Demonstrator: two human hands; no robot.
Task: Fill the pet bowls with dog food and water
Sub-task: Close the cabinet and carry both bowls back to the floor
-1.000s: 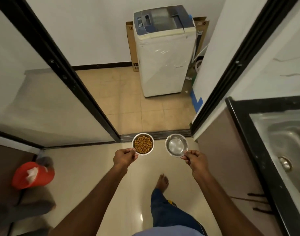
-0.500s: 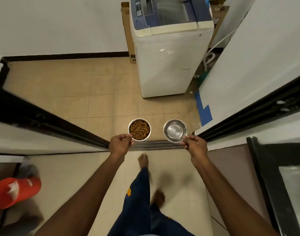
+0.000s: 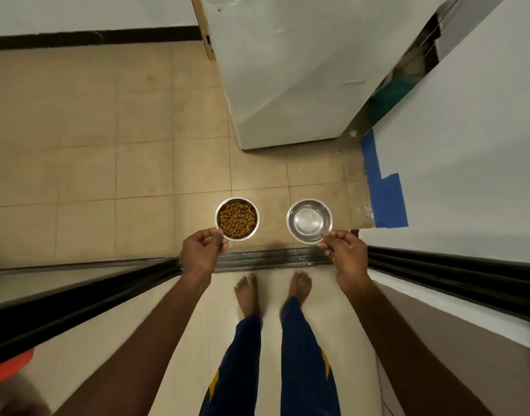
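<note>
Fig.: head view, person standing at a sliding-door threshold w/ both arms extended fwd and down. L hand (image 3: pixel 199 253) pinches the near rim of the food bowl (image 3: pixel 237 219), thumb on top, fingers curled beneath; bowl holds brown kibble, roughly level. R hand (image 3: pixel 344 254) pinches the near rim of the water bowl (image 3: pixel 309 221) the same way; the steel interior shines, and a clear pool seems to lie in it, though depth can't be judged. Each grip is thus narrow and loaded, one bowl apiece.

Key relation: each bowl sits directly ahead of its own hand, beyond the fingertips, over the tan tiled floor (image 3: pixel 107 175) just past the door track (image 3: pixel 272 259). Bowls lie side by side, apart, not touching; round, so no long axis matters. Whether they rest on the tiles or hang above them can't be told. Bare feet stand just behind the track; washing machine (image 3: pixel 287 85) stands farther ahead, blue tape (image 3: pixel 386 199) to the right.

Judgement: filling appears done; next step is prob. setting both bowls down on the tiles, kept level so water doesn't slop.
</note>
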